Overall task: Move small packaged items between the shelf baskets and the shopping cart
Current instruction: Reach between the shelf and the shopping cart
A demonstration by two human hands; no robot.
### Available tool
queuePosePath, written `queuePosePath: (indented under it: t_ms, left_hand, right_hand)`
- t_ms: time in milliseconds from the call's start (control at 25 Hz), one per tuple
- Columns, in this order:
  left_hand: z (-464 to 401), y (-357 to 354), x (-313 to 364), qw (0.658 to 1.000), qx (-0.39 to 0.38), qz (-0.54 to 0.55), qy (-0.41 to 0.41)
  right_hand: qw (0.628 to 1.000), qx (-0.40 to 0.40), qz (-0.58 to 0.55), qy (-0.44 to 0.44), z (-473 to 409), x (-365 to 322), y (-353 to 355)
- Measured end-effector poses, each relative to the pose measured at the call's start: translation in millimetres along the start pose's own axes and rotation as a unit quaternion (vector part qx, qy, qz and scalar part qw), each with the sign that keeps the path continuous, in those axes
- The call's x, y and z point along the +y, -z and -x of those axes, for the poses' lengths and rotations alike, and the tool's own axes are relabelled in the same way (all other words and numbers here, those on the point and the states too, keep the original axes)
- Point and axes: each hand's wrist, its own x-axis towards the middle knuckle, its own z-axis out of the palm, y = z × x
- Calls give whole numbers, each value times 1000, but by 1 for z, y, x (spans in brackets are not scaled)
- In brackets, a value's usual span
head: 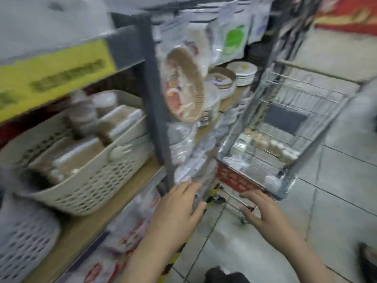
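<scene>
Both hands, left hand point(179, 203) and right hand point(259, 209), reach fingers apart and empty toward the shopping cart point(285, 127) holding packets, and blur suggests haste could knock the hanging packages point(183, 84).

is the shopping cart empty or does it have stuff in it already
Not empty. Through the wire sides of the shopping cart, several small packaged items lie on its floor; blur hides what they are.

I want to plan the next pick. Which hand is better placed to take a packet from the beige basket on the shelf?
Probably the left hand: it is open and nearer the beige basket. The right hand is by the cart.
</scene>
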Motion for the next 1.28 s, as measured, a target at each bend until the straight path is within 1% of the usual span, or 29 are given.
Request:
queuePosePath:
  t_ms: [80, 200, 360, 440, 600, 720, 840, 1000, 1160, 1280]
  left_hand:
    - [-39, -32, 13, 999, -39, 15, -13]
    - [-91, -81, 34, 993, -108, 34, -23]
    - [-146, -126, 47, 983, -177, 40, -17]
    - [-170, -140, 41, 978, -206, 38, 8]
    - [-230, -162, 24, 970, -235, 24, 58]
    - [-289, -182, 21, 966, -249, 31, 61]
    - [-363, -210, 30, 958, -282, 31, 43]
    - [-455, -256, 52, 944, -329, -2, -16]
    - [-524, -312, 70, 926, -375, -8, -41]
    - [-562, -355, 80, 909, -414, -8, -48]
  right_hand:
    - [998, -11, -6, -67, 2, 40, 13]
    - [989, -19, 9, -146, 9, 97, 31]
    - [978, -17, 9, -206, 10, 147, 47]
    - [976, -26, 7, -217, 0, 164, 50]
    - [974, -35, -23, -221, -51, 188, 51]
    - [971, -34, -45, -234, -99, 213, 54]
    - [957, -19, -60, -284, -141, 253, 66]
    - [934, -1, -60, -353, -190, 309, 84]
    - [904, 16, -111, -413, -236, 357, 85]
    - [888, -4, -141, -437, -271, 390, 78]
